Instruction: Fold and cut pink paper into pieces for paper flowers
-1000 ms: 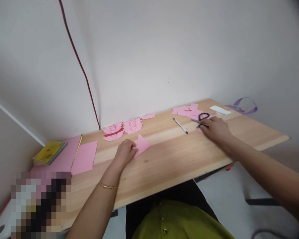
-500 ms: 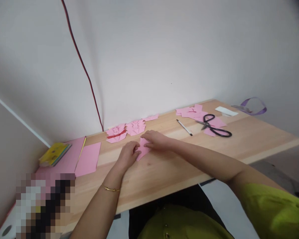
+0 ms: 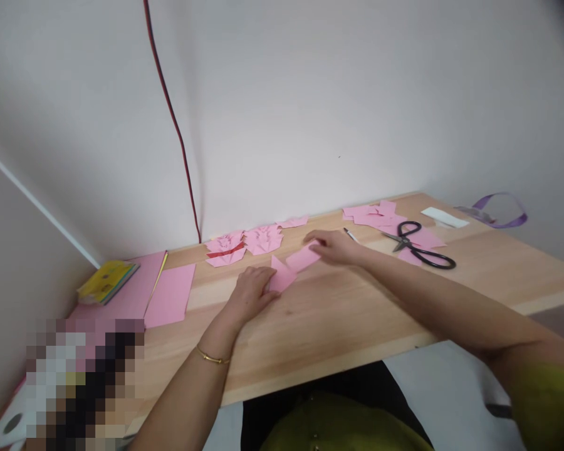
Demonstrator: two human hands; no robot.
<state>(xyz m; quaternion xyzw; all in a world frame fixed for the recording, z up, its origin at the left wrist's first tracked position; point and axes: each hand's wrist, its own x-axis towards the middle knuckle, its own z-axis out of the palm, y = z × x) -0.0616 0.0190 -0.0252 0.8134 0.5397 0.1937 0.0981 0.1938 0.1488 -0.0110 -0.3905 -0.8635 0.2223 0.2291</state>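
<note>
A folded pink paper (image 3: 289, 269) lies on the wooden table (image 3: 338, 319) in front of me. My left hand (image 3: 251, 291) presses down on its left end with curled fingers. My right hand (image 3: 333, 245) pinches the paper's right flap and lifts it away to the right, so the sheet is partly unfolded. Both hands touch the same piece.
Black scissors (image 3: 418, 247) lie on pink scraps (image 3: 373, 214) at the right, with a pen (image 3: 350, 235) behind my right hand. Folded pink shapes (image 3: 244, 241) sit by the wall. Flat pink sheets (image 3: 169, 294), a yellow booklet (image 3: 107, 280), white paper (image 3: 444, 217) and purple ribbon (image 3: 501, 210) are around.
My right hand left the scissors at the right, came to the pink paper by my left hand, and now pulls one flap out to the right.
</note>
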